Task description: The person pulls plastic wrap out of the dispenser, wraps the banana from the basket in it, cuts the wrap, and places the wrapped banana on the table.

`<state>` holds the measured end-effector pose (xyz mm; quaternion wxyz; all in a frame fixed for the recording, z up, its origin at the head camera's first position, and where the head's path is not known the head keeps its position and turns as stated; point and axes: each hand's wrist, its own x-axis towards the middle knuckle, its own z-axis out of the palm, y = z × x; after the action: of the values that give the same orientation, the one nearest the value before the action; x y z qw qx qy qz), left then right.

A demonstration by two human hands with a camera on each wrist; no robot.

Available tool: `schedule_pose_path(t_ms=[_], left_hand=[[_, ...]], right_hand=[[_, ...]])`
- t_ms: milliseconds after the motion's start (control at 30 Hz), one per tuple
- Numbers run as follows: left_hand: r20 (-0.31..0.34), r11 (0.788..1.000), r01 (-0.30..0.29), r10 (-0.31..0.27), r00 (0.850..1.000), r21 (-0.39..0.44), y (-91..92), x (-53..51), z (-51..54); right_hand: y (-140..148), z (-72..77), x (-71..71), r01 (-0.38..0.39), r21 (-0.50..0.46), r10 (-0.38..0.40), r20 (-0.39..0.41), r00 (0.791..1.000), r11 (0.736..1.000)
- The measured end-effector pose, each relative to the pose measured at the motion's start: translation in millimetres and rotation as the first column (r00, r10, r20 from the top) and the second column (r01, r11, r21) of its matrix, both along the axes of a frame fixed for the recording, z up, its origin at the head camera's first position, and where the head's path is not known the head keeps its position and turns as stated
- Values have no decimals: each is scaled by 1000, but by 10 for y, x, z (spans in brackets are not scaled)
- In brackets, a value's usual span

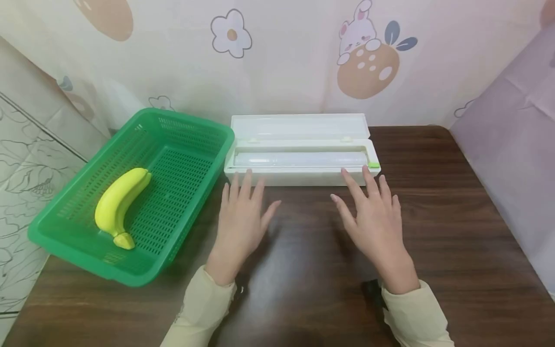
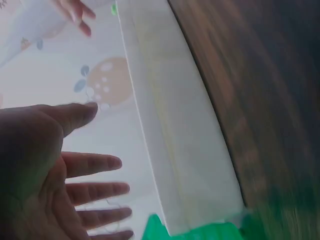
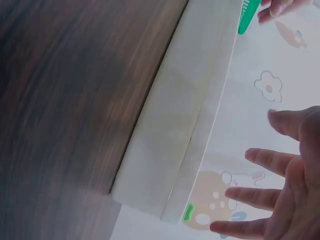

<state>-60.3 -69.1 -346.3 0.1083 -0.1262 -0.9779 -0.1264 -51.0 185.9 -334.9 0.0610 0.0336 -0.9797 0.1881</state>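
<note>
A long white cling-film dispenser box lies at the back of the table with its lid tipped back. Inside it is a roll of clear film, and a small green slider sits at its right end. My left hand hovers before the left part of the box, fingers spread and holding nothing. Before the right end, my right hand is likewise spread, with nothing in it. Both wrist views show the box front beyond straight fingers; contact with the box is not evident.
To the left stands a green plastic basket, its far right corner close to the box. Two yellow bananas, side by side, lie in it. A dark wooden table carries everything, with a patterned curtain behind.
</note>
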Motion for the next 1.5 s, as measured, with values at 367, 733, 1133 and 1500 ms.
schedule_pose_path(t_ms=[367,733,1133,1500], left_hand=[[-134,995,86,-78,988,54,-204,-243,-112],[-202,984,112,-83,976,136,-284,-483,-159],[-206,991,32,-5,979,128,-202,-604,-185],[-199,994,-36,55,979,100,-137,-652,-220]], right_hand=[[163,-75,-238,-45,43,49,-83,995,998],[314,-144,-544,-53,62,65,-215,974,997],[381,-180,-694,-41,47,53,-312,949,998],[350,-204,-761,-10,15,15,-377,926,1000]])
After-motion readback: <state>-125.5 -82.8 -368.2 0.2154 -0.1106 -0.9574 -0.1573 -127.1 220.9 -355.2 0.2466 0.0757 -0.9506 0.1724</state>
